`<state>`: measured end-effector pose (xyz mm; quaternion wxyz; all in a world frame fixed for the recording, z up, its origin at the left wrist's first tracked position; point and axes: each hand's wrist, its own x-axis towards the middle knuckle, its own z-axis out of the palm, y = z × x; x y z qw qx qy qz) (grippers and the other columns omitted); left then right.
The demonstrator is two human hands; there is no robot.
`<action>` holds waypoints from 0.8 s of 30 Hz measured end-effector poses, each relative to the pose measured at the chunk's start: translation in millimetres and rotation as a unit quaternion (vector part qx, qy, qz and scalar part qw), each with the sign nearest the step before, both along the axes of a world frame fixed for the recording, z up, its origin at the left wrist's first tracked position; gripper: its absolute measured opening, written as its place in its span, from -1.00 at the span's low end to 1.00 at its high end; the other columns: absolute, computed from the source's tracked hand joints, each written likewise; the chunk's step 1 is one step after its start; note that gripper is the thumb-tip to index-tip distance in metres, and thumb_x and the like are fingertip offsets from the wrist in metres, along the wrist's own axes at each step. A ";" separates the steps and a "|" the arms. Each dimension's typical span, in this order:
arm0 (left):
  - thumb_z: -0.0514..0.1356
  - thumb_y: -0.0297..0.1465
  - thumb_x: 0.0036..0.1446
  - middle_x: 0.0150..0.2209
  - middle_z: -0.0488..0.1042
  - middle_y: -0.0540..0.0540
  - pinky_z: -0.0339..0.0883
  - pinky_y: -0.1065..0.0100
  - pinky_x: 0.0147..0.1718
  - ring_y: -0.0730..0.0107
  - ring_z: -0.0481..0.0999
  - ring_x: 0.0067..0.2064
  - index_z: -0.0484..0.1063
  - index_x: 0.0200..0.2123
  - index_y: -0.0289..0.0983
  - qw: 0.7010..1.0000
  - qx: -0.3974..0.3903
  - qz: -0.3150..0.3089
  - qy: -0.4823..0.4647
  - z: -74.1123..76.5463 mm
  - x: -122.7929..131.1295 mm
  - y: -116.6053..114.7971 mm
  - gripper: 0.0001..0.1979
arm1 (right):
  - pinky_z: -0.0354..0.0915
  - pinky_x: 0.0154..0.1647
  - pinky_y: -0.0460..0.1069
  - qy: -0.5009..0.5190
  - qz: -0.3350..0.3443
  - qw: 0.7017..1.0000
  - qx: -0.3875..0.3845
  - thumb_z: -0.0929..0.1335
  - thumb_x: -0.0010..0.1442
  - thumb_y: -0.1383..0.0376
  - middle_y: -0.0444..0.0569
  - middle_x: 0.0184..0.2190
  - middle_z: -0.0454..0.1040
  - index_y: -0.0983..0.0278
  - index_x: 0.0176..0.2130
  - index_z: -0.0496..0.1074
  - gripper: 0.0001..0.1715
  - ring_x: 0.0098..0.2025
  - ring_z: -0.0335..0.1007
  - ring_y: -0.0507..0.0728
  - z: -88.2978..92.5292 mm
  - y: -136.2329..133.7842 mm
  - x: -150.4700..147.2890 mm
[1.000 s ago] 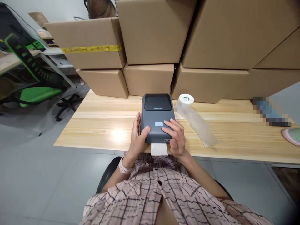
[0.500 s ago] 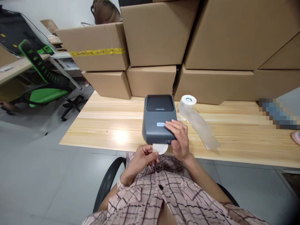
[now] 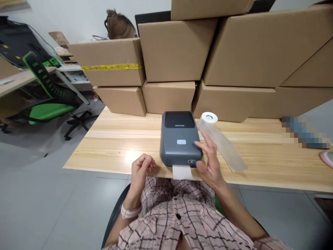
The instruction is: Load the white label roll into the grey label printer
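Observation:
A dark grey label printer (image 3: 179, 139) stands near the table's front edge, its lid down. White paper (image 3: 182, 172) sticks out of its front slot and reaches past the edge. Left of the printer, my left hand (image 3: 142, 168) is closed with its fingers curled in; whatever it holds, if anything, is hidden. My right hand (image 3: 211, 161) is open at the printer's right front corner, fingers spread, fingertips close to the lid. Behind it lies a white label roll (image 3: 209, 118) with a long translucent strip (image 3: 229, 149) unrolled towards the front.
Stacked cardboard boxes (image 3: 179, 52) line the back of the wooden table (image 3: 104, 149). Beyond them a person's head (image 3: 120, 26) shows. A green and black chair (image 3: 49, 107) stands at the left. A blurred blue item (image 3: 305, 133) and a pink object (image 3: 327, 158) lie at the right.
My left hand has let go of the paper and moved left. More paper now shows at the slot. My right hand has lifted off the printer and shifted right. The view has tilted slightly up.

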<state>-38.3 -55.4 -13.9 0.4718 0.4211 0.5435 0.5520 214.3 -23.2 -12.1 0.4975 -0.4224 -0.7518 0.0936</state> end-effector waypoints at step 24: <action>0.42 -0.27 0.02 0.28 0.36 -0.27 0.42 0.10 0.07 0.07 0.46 0.18 0.20 0.33 -0.15 0.989 0.038 -0.135 0.051 0.3 28.1 119.3 -0.18 | 0.32 0.18 0.20 -0.265 -0.001 0.964 -0.016 0.23 0.40 0.26 0.10 0.00 0.59 0.21 0.00 0.55 -0.65 0.10 0.46 0.32 111.0 135.2 -10.5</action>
